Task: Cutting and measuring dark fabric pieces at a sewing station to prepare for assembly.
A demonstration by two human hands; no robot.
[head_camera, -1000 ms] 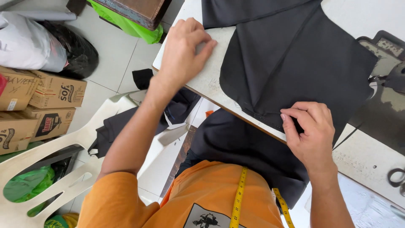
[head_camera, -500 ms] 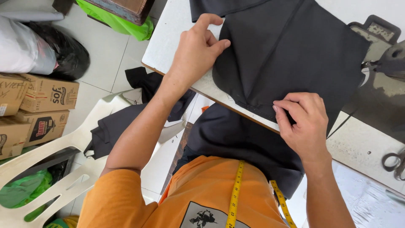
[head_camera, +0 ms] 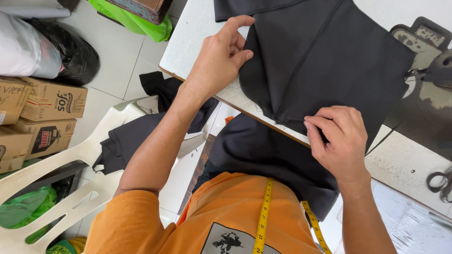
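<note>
A dark grey piece of cloth point(head_camera: 325, 61) lies spread on the white sewing table point(head_camera: 193, 42) and hangs over its near edge onto my lap. My left hand point(head_camera: 221, 59) pinches the cloth's left edge between thumb and fingers. At the table's near edge my right hand point(head_camera: 339, 138) presses and grips the cloth's lower corner. A sewing machine point(head_camera: 426, 66) stands at the right, touching the cloth's far corner. A yellow tape measure point(head_camera: 263, 216) hangs around my neck over an orange shirt.
A white plastic chair point(head_camera: 70, 188) at the left carries more dark cloth point(head_camera: 127, 141). Cardboard boxes point(head_camera: 42, 113) and bags point(head_camera: 42, 51) sit on the tiled floor. Scissors point(head_camera: 440, 181) lie on the table at the right edge.
Both hands have shifted with the cloth: my left hand moved along its left edge and now pinches it, and my right hand keeps hold of the lower corner.
</note>
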